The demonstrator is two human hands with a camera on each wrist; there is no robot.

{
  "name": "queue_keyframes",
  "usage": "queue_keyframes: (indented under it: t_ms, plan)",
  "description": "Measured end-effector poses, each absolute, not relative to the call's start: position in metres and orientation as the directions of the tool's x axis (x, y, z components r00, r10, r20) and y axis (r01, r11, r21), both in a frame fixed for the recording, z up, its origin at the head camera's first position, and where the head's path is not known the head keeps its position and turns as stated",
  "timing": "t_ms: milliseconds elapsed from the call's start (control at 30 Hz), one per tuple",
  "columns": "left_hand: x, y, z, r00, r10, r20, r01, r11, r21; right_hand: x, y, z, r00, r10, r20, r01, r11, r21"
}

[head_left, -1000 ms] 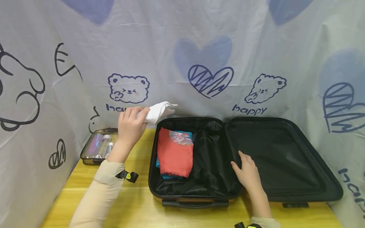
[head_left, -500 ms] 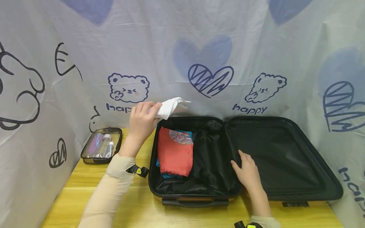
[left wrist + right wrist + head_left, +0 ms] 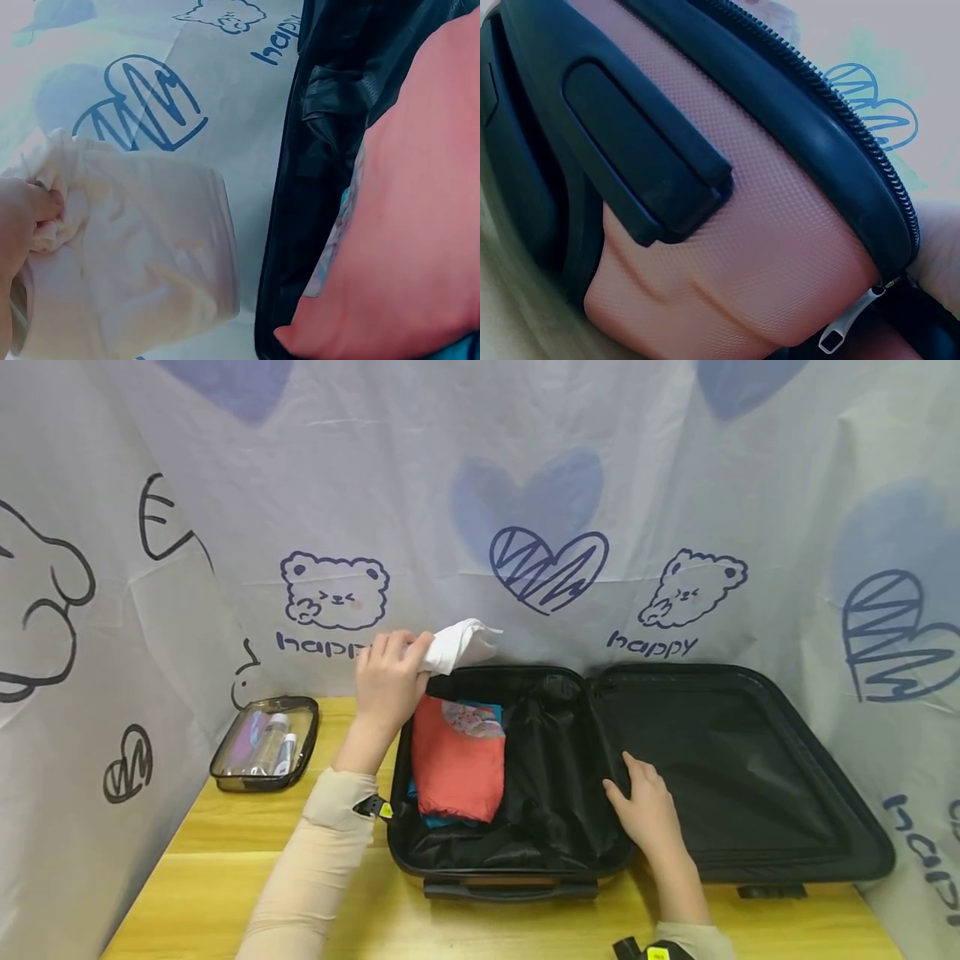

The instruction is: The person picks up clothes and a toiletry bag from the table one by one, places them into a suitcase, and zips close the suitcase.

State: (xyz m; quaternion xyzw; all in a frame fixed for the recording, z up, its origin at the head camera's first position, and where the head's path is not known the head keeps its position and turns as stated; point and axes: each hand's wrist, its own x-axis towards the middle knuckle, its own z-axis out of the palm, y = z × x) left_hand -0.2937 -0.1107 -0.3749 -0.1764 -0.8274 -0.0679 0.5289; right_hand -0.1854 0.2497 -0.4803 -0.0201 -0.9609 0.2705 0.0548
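In the head view my left hand (image 3: 390, 681) grips a white cloth (image 3: 459, 646), held above the back left corner of the black-lined suitcase (image 3: 551, 777). The left wrist view shows the fingers (image 3: 46, 204) pinching the bunched edge of this pale cloth (image 3: 150, 247). Folded red clothing (image 3: 459, 768) lies on a blue piece (image 3: 437, 820) in the suitcase's left part. My right hand (image 3: 648, 810) rests with spread fingers at the suitcase's hinge side, between base and lid. The right wrist view shows the pink textured shell (image 3: 757, 225) and a zipper pull (image 3: 847, 322).
A clear zip pouch (image 3: 264, 745) with bottles inside lies at the back left of the yellow wooden table (image 3: 195, 893). The suitcase lid (image 3: 727, 768) lies folded out to the right. A printed white curtain (image 3: 420, 460) hangs behind and at both sides.
My left hand has moved right with the white cloth, from beside the pouch to above the suitcase's back left corner. My right hand has stayed at the hinge side.
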Motion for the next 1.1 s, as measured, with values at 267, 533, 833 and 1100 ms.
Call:
queue_keyframes:
  t_ms: [267,533,833,1100]
  plan:
    - [-0.295,-0.103,-0.390,-0.465,0.217,0.858,0.340,0.939,-0.054,-0.187,0.248,-0.480,-0.993,0.068,0.095,0.009,0.855,-0.519]
    - [-0.295,-0.096,-0.402,-0.516,0.251,0.819,0.313,0.945,-0.093,-0.186,0.248,-0.477,-0.994,0.070,0.083,0.016,0.852,-0.524]
    - [-0.289,-0.083,-0.413,-0.608,0.268,0.747,0.322,0.944,-0.076,-0.186,0.249,-0.476,-0.995,0.070,0.077,0.019,0.852,-0.524]
    - [-0.271,-0.064,-0.418,-0.768,0.323,0.554,0.338,0.938,-0.079,-0.185,0.249,-0.475,-0.995,0.067,0.080,0.015,0.851,-0.525]
